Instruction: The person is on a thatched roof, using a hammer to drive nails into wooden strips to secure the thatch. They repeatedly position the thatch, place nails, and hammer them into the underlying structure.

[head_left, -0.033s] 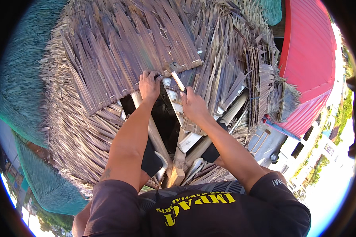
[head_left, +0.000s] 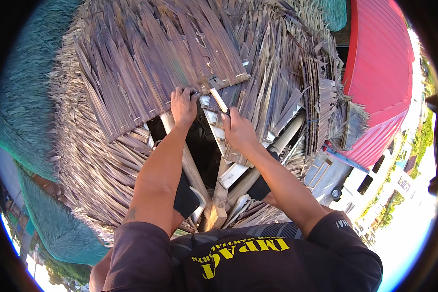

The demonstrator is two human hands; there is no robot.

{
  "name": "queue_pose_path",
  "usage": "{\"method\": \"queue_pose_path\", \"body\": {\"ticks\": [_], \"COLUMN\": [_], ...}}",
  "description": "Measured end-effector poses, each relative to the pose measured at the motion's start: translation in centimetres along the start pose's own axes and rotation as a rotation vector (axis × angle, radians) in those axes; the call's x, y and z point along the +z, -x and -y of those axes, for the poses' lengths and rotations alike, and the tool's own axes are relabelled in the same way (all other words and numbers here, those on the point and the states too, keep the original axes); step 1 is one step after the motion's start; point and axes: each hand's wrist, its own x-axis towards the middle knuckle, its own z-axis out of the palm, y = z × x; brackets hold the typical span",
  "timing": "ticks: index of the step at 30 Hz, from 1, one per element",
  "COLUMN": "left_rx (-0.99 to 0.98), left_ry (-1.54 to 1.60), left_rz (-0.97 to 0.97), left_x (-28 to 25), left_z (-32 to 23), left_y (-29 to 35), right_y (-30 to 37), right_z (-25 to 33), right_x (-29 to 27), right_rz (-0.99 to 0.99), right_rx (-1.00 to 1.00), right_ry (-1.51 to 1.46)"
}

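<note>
My right hand (head_left: 238, 129) is closed around the pale handle of a hammer (head_left: 219, 100). The hammer's dark head lies against the lower edge of a brown palm-leaf thatch panel (head_left: 151, 73), near its right end. Just left of the hammer, my left hand (head_left: 183, 106) grips that same edge, fingers bent over the leaves and thumb toward the hammer. A small dark thing shows by the thumb, too small to name. Under the panel, pale roof poles (head_left: 192, 165) frame a dark gap between my forearms.
Older dry thatch (head_left: 97, 165) slopes away on the left. Stacked thatch panels (head_left: 312, 107) stand on the right. A squared wooden beam end (head_left: 216, 217) juts up before me. Beyond are a red metal roof (head_left: 382, 63) and green thatched roofs (head_left: 27, 97), with ground far below.
</note>
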Motion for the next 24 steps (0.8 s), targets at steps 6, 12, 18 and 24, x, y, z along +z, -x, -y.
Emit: {"method": "queue_pose_path", "body": {"ticks": [6, 12, 18, 24], "left_rx": [0.015, 0.016, 0.020, -0.761], "left_ry": [-0.059, -0.098, -0.015, 0.458], "left_rz": [-0.051, -0.045, -0.035, -0.004], "left_x": [0.2, 0.3, -0.1, 1.2], "left_z": [0.0, -0.2, -0.7, -1.8], "left_y": [0.2, 0.5, 0.2, 3.8], "right_y": [0.0, -0.4, -1.1, -1.3], "right_z": [0.9, 1.4, 0.8, -1.8], "right_x": [-1.0, -0.9, -0.6, 1.4], "right_rz": [0.058, 0.061, 0.117, 0.089], "right_rx": [-0.064, -0.075, 0.033, 0.084], "right_ry": [0.105, 0.095, 0.167, 0.153]}}
